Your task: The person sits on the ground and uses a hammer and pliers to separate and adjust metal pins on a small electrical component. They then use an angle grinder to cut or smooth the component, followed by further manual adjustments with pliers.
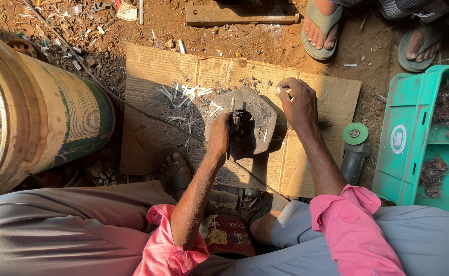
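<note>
View from the head camera, looking down at a seated worker's hands. A heavy octagonal metal block (249, 122) with a dark central hole lies on a sheet of cardboard (148, 76) spread over the dirt, which keeps the work and its offcuts off the ground. The left hand (219, 135) is closed around a dark upright piece at the near-left edge of the hole, apparently steadying it there. The right hand (298, 102) is curled shut at the block's far-right edge; it seems to pinch a small pale piece, though the view is too poor to be sure. Short pale offcuts (186, 94) lie scattered left of the block. An angle grinder (355, 148) rests at right beside a green crate (408, 143); a large drum (45, 112) lies at left.
</note>
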